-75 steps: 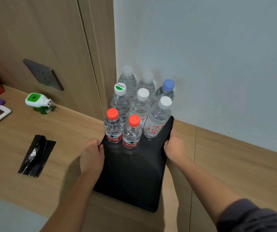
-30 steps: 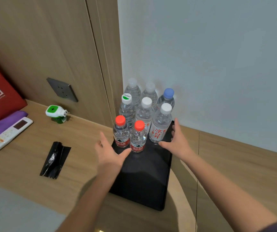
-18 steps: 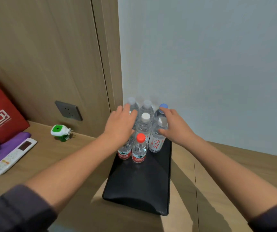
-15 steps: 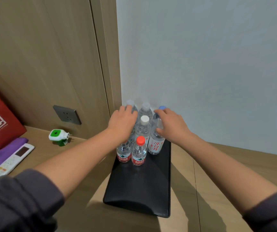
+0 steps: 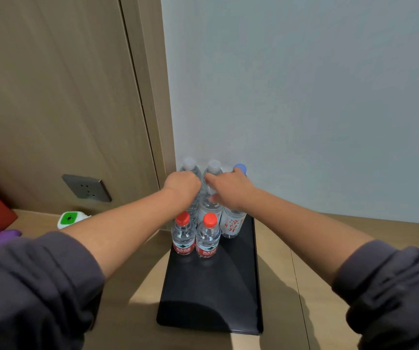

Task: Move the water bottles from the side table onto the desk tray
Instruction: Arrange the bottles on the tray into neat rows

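Black tray (image 5: pixel 211 286) lies on wooden surface (image 5: pixel 304 248), far end against the wall (image 5: pixel 304 97). Water bottles (image 5: pixel 208 207) stand upright, clustered at tray's far end. Two red-capped bottles (image 5: pixel 183 236) are in front; the back row touches the wall and includes a blue cap (image 5: pixel 240 168). Left hand (image 5: pixel 183 185) has fingers curled down, gripping top of middle-row left bottle (image 5: pixel 193 212). Right hand (image 5: pixel 228 190) covers top of red-lettered bottle (image 5: pixel 233 226), fingers bent; grip or just touching, cannot tell. Green plug-in device (image 5: pixel 69 219) and wall socket (image 5: pixel 86 188) are at left, well apart from tray.
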Available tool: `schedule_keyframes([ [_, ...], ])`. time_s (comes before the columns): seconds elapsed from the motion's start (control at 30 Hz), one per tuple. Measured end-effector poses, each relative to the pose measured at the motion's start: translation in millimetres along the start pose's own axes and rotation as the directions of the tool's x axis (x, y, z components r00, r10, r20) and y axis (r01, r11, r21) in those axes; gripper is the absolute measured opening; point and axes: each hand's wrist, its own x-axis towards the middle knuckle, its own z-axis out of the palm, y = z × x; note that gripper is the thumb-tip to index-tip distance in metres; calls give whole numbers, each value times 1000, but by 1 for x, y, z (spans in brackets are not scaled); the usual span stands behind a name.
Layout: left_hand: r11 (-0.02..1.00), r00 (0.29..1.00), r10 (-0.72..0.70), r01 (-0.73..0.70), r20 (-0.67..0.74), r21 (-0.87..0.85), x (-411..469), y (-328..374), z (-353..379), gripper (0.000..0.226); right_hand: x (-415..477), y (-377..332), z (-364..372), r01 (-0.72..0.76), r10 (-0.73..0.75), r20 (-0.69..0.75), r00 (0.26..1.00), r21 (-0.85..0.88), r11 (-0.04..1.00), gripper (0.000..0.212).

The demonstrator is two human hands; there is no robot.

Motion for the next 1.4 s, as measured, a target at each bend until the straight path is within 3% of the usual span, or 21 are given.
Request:
schedule_keyframes([
  [0.27, 998, 998, -16, 13, -55, -56, -4, -3, 0, 30, -2, 0, 5, -50, 50, -31, 998, 11, 999, 28],
  [0.37, 988, 993, -66, 52, -97, -145, -11, -4, 1, 38, -3, 1, 0, -70, 71, -11, 997, 71, 995, 44],
  [0.5, 965, 972, -139, 90, -187, -245, -30, -3, 9, 37, -21, 6, -3, -223, 220, 37, 975, 162, 961, 70],
  [0.6, 963, 978, -106, 56, -179, -264, -44, -1, 21, 38, -36, 15, -1, -290, 281, 95, 955, 93, 953, 53],
  [0.77, 977, 999, 16, -24, -42, -214, -52, 7, 42, 46, -40, 18, -4, -318, 298, 183, 937, 90, 944, 34],
  [1.13, 977, 990, 110, -123, -85, -175, -48, 6, 50, 32, -40, 16, -6, -323, 307, 150, 940, 91, 942, 31],
  [1.3, 972, 991, 101, -118, -92, -204, -49, 4, 53, 32, -48, 10, -15, -357, 343, 155, 926, 78, 931, 44],
  [1.4, 971, 990, 92, -114, -111, -212, -50, 3, 55, 33, -58, 3, -23, -373, 370, 68, 926, 38, 927, 41],
])
